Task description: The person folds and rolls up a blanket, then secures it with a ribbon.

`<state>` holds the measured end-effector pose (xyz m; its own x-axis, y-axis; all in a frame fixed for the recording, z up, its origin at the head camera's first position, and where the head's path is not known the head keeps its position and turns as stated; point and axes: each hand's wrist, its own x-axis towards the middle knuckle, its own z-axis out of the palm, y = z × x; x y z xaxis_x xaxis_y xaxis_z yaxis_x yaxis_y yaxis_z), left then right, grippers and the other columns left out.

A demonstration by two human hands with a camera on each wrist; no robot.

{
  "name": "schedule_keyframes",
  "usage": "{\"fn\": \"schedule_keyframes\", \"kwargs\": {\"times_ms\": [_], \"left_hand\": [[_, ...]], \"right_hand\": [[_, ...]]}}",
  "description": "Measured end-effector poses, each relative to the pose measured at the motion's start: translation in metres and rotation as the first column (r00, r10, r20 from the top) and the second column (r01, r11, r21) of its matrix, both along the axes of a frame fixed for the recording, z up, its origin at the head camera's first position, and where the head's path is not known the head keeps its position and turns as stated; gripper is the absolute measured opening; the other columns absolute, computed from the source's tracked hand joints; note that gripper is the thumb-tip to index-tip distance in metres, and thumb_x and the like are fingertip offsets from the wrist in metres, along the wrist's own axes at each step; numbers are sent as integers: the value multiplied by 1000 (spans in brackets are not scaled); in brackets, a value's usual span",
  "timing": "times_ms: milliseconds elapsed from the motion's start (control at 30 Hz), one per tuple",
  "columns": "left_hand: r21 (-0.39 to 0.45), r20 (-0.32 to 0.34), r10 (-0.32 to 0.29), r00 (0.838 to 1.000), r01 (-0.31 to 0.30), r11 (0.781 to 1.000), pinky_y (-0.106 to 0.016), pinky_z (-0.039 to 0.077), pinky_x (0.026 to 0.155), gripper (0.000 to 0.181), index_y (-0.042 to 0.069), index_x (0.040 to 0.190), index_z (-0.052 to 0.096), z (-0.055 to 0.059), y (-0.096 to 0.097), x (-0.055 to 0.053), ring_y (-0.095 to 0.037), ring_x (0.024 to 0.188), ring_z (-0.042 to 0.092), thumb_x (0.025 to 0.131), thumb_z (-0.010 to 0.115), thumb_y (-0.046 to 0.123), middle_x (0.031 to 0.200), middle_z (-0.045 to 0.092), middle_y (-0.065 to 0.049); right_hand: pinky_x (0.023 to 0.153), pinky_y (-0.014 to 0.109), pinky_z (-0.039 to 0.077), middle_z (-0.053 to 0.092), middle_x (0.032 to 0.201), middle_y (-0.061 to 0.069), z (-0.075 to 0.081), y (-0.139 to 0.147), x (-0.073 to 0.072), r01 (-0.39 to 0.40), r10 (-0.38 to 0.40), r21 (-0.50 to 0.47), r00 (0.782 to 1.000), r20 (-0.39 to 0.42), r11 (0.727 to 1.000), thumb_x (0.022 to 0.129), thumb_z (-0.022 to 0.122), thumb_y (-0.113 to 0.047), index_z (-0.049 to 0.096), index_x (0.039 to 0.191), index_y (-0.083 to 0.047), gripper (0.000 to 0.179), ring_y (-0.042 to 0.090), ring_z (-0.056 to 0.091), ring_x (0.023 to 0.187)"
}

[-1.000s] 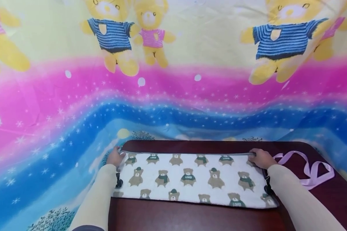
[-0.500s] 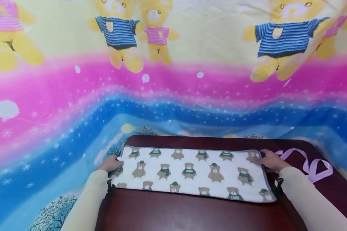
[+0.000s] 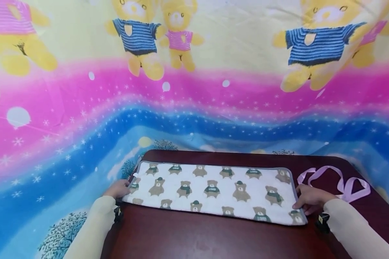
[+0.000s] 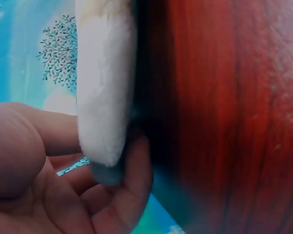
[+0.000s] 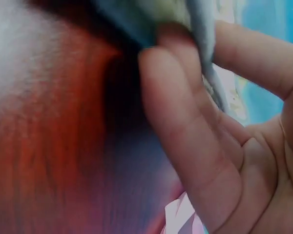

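A white fleecy cloth [image 3: 199, 190] printed with brown bears and edged in grey lies folded into a long strip on the table. At its left end, near the front corner, my left hand [image 3: 117, 189] pinches the edge; in the left wrist view the thumb lies on the white cloth [image 4: 105, 87] and the fingers curl beneath. My right hand [image 3: 312, 198] grips the right edge close to its front corner. The right wrist view shows fingers [image 5: 178, 117] under the grey-edged cloth [image 5: 202, 44] and the thumb on its other side.
A pink ribbon [image 3: 340, 181] lies in loose loops on the dark red-brown table [image 3: 194, 237], right of the cloth. Behind and left of the table hangs a colourful sheet [image 3: 214, 97] printed with teddy bears.
Both hands have slid from the cloth's far corners along its short ends towards its front corners. The cloth stays in nearly the same place, and its right edge now lies more visible.
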<state>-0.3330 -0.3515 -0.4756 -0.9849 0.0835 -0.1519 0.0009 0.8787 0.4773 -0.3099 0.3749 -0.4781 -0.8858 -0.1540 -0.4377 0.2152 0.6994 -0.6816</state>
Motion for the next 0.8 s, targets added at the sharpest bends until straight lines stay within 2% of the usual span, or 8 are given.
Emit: {"fn": "schedule_keyframes", "kwargs": {"times_ms": [67, 167, 233, 333, 433, 567, 700, 800], "left_hand": [[11, -18, 21, 1000, -21, 1000, -46, 49, 71, 31, -14, 117, 58, -2, -2, 2, -35, 91, 57, 92, 55, 3, 111, 58, -30], [89, 1, 85, 996, -85, 992, -43, 52, 64, 29, -13, 114, 58, -6, -3, 8, -31, 81, 59, 94, 56, 8, 104, 58, -27], [161, 38, 133, 990, -138, 977, -40, 53, 57, 27, -11, 106, 56, -7, -2, 13, -27, 70, 58, 96, 57, 14, 92, 57, -22], [250, 100, 185, 978, -205, 947, -37, 53, 51, 26, -6, 96, 51, -7, 0, 22, -23, 60, 57, 98, 57, 19, 78, 53, -15], [283, 117, 191, 975, -217, 934, -35, 51, 49, 23, 2, 82, 45, -8, 1, 25, -19, 52, 53, 98, 56, 14, 67, 50, -11], [286, 98, 173, 980, -194, 938, -32, 50, 49, 35, 11, 69, 35, -11, 0, 20, -13, 48, 45, 98, 54, 6, 60, 42, -3], [324, 92, 196, 976, -215, 921, -33, 52, 53, 28, 7, 75, 39, -15, -3, 16, -15, 53, 48, 97, 55, 6, 69, 43, -6], [431, 128, 221, 967, -255, 866, -35, 55, 58, 16, -6, 93, 48, -18, -4, 17, -18, 60, 55, 98, 55, 7, 83, 49, -14]], "right_hand": [[53, 31, 53, 53, 80, 14, 1, -3, 3, -10, 10, 26, 1000, 21, 1000, 77, 83, -15, 39, 117, 12, 65, 21, 56, 60], [49, 26, 51, 60, 74, 12, 4, -6, 12, -49, 43, 88, 997, 65, 995, 78, 83, -27, 52, 97, 4, 48, 16, 59, 53], [46, 24, 49, 64, 68, 12, 6, -5, 20, -87, 78, 116, 993, 85, 989, 79, 81, -33, 54, 83, -1, 42, 14, 61, 49], [42, 20, 45, 65, 62, 13, 7, -1, 32, -136, 125, 111, 987, 104, 984, 79, 81, -33, 58, 75, -3, 38, 13, 63, 47], [39, 15, 40, 66, 61, 14, 4, 3, 41, -170, 164, 61, 982, 91, 984, 77, 83, -25, 60, 72, -3, 33, 11, 63, 47], [38, 12, 36, 66, 60, 13, -1, 5, 47, -208, 206, 21, 977, 63, 978, 73, 85, -22, 60, 70, -3, 32, 10, 62, 47], [39, 16, 40, 66, 60, 12, -1, 6, 47, -229, 228, 25, 973, 36, 973, 80, 80, -31, 62, 70, -3, 34, 10, 61, 47], [42, 23, 47, 64, 59, 11, 0, 7, 48, -204, 204, 15, 979, 0, 979, 88, 71, -34, 63, 70, -3, 37, 13, 61, 48]]}}
